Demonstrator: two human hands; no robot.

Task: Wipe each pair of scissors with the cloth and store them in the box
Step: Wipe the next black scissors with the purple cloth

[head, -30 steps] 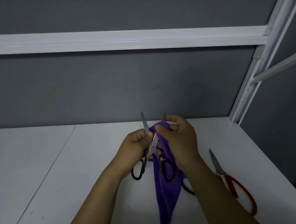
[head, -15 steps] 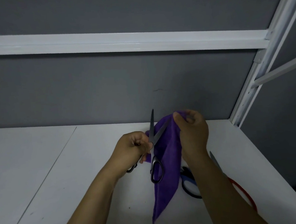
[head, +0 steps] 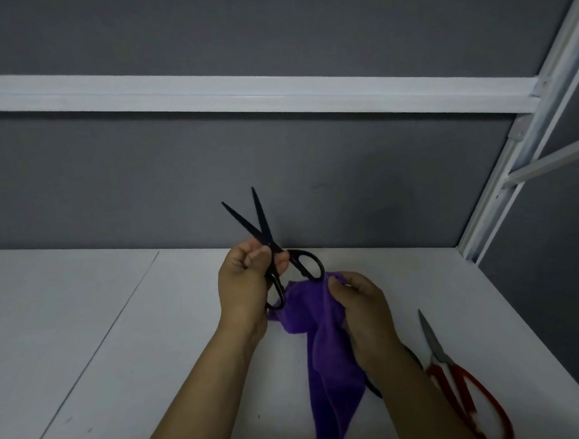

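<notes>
On my feed, the left hand has its grip clamped on the black scissors near the pivot. It holds them above the tabletop, blades slightly apart and pointing up. The right hand has its grip pinched on the cloth just below the handles, and the rest hangs down. The red scissors lie flat on the tabletop to the right.
</notes>
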